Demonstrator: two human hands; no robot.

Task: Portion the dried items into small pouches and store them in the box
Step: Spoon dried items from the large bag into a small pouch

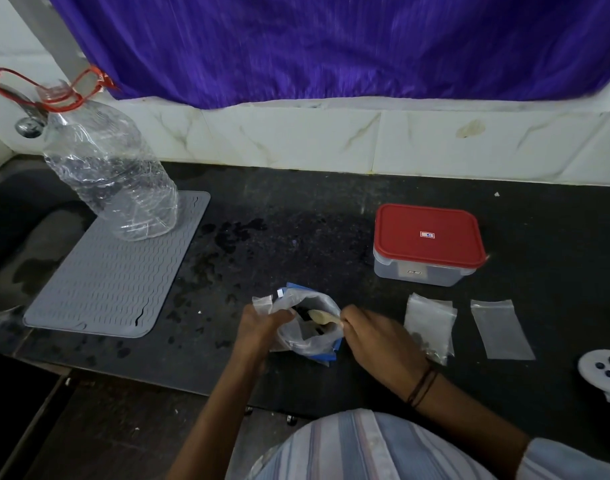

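Observation:
A large clear bag with blue edges (pixel 305 323) stands open near the counter's front edge, dark dried items inside it. My left hand (pixel 258 325) grips the bag's left rim together with a small clear pouch (pixel 262 301). My right hand (pixel 376 341) holds a pale wooden spoon (pixel 322 317) whose bowl reaches into the bag's mouth. To the right lie a small pouch with dark items in it (pixel 430 327) and an empty flat pouch (pixel 501 329). Behind them sits the clear box with a red lid (pixel 428 244), closed.
A grey ribbed mat (pixel 113 275) lies at the left with a big clear plastic bottle (pixel 113 168) on its far end. A sink (pixel 26 237) is at the far left. A white controller (pixel 605 375) lies at the right edge. Wet patches mark the black counter (pixel 296 209).

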